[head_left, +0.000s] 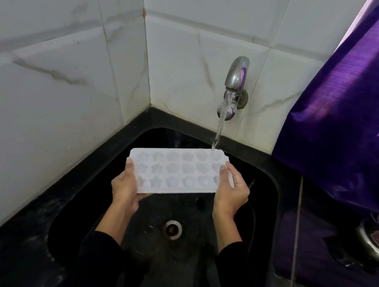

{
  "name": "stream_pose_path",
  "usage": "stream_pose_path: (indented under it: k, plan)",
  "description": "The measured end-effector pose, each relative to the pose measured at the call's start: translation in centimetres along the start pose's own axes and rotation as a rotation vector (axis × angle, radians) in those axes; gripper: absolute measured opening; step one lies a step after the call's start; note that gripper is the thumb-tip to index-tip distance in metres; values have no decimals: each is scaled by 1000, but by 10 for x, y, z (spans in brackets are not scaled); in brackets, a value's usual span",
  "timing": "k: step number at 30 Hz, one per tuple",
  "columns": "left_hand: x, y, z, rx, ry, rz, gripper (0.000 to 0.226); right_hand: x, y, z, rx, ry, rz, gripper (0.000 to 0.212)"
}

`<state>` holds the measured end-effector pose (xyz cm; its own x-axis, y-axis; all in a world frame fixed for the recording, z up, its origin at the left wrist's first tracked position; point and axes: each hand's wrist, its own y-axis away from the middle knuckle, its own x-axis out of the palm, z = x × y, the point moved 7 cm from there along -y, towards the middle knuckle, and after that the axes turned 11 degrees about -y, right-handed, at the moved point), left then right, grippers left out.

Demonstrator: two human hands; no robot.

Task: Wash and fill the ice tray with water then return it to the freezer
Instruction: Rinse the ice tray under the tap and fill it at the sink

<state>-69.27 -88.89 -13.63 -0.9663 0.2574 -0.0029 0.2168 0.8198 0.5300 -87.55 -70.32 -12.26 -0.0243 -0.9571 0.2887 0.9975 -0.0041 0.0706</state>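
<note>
Ice tray (174, 170) under running tap (235, 86).
I judge it light, slippery; left hand (128, 183) and right hand (231, 191) grip its short ends.

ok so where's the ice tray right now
In the head view the ice tray is at centre, held over the black sink by the left hand and right hand, its far right corner under the tap's stream.

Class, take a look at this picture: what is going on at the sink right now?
A person holds a white ice tray over a black sink, the left hand on one short end and the right hand on the other. The tap is running, and its stream of water lands on the tray's far right corner. The tray is roughly level, still at the washing or filling stage.
</note>
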Motion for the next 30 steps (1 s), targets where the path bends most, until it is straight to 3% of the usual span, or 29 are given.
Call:
stream_pose_path:
  k: [6,13,17,20,22,25,30]
  plan:
    - [-6,-3,-8,-13,58,-25,36,24,-5,15,-44,167,104,17]
    - [9,-4,-11,-15,80,-8,37,50,-35,49,-190,735,254,27]
    - [25,-3,-8,-24,67,27,40,77,-63,74,-143,583,325,42]
    - [40,4,-6,-27,54,55,36,101,-79,83,-23,516,356,30]
    - [49,7,-4,-34,45,77,35,114,-88,80,57,499,363,38]
    - [61,10,0,-36,35,97,35,123,-99,75,83,511,311,46]
    - [74,14,2,-33,28,131,36,121,-107,69,213,386,261,38]
